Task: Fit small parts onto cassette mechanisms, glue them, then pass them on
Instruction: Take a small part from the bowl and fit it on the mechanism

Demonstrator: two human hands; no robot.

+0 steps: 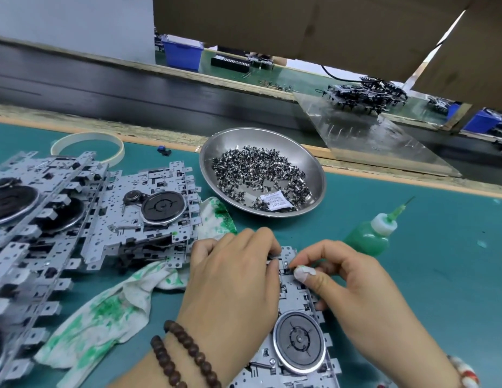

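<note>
A silver cassette mechanism [297, 329] with a round black flywheel lies on the green mat in front of me. My left hand [233, 278] grips its upper left edge, fingers curled over the metal. My right hand [353, 284] pinches a small dark part [291, 266] against the top of the plate between thumb and forefinger; the thumb tip carries white tape. A green glue bottle [373, 232] with a needle tip lies on the mat just beyond my right hand. A steel bowl [306, 147] holds several small dark parts.
Stacks of cassette mechanisms [84, 208] fill the left side. A green-stained white rag [109, 306] lies beside them. A tape ring [87, 144] sits at the back left. A dark conveyor belt [132, 88] runs behind the mat, with a clear plate [370, 135] leaning over it.
</note>
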